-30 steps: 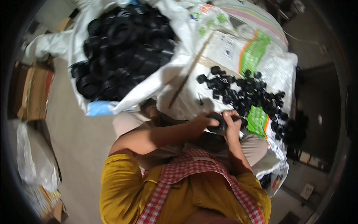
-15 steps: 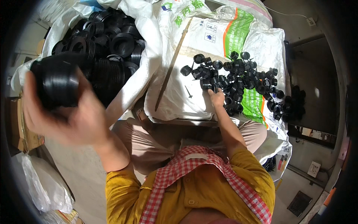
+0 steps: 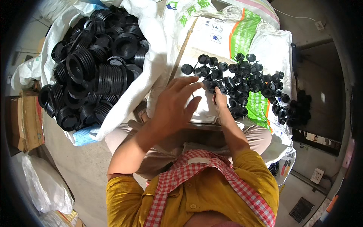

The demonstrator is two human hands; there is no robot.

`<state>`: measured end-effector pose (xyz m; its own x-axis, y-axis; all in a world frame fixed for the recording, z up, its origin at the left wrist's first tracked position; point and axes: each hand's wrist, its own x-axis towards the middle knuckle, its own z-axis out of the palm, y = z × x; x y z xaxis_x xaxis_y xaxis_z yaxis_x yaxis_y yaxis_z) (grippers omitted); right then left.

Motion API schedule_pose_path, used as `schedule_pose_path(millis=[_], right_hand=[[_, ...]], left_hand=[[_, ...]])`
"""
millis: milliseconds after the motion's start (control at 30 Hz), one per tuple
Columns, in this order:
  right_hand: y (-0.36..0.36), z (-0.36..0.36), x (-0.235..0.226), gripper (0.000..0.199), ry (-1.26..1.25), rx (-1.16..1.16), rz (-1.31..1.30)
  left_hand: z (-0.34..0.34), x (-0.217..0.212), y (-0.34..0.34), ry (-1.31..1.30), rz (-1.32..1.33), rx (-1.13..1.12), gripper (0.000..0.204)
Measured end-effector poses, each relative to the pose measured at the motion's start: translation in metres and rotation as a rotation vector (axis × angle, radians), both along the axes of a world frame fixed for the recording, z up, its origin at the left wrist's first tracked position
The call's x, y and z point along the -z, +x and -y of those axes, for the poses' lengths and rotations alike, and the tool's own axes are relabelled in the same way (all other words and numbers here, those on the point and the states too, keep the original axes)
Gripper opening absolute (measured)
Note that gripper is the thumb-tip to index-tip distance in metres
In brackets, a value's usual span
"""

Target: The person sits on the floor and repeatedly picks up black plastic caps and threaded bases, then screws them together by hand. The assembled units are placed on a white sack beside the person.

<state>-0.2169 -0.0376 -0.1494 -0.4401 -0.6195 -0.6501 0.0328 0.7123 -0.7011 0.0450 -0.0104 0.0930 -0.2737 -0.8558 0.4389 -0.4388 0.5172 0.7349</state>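
Observation:
My left hand (image 3: 174,99) is raised over the near left part of the white sacking, its fingers spread and nothing in them. At the left, an open white woven bag (image 3: 153,49) is heaped with large black ribbed plastic caps (image 3: 113,77). My right hand (image 3: 220,99) is closed on a small black plastic cap (image 3: 213,86) at the near left edge of a pile. That pile of small black caps (image 3: 245,72), with thin stems, spreads over the sacking to the right. My right fingertips partly cover the held cap.
A thin wooden stick (image 3: 185,43) lies across the white sacking (image 3: 206,41), its lower end hidden behind my left hand. Cardboard boxes (image 3: 32,117) and a clear plastic bag (image 3: 47,183) stand on the left floor. A wall socket (image 3: 317,176) is at the lower right.
My left hand has let go of a large black ribbed part over the bag and moved right, to the sacking. My right hand has stayed near the pile's left edge.

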Motion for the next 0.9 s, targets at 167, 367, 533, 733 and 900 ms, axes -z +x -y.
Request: schedule_pose_path(millis=[167, 367, 533, 733, 900], right_hand=[[0.033, -0.065, -0.083, 0.038, -0.190, 0.252, 0.676], [0.047, -0.112, -0.143, 0.015, -0.334, -0.507, 0.327], [0.006, -0.100, -0.173, 0.058, -0.774, -0.722, -0.737], [0.017, -0.087, -0.207, 0.028, -0.820, -1.512, -0.583], [0.025, -0.099, -0.186, 0.024, -0.697, -1.235, -0.495]], left_hand=[[0.000, 0.086, -0.036, 0.748, -0.037, 0.015, 0.053], [-0.007, 0.097, -0.045, 1.116, -0.458, 0.166, 0.028], [-0.003, 0.080, -0.034, 0.906, 0.154, 0.323, 0.028], [-0.017, 0.078, -0.037, 0.815, 0.400, 0.540, 0.026], [-0.016, 0.065, -0.032, 0.695, 0.361, 0.434, 0.020]])
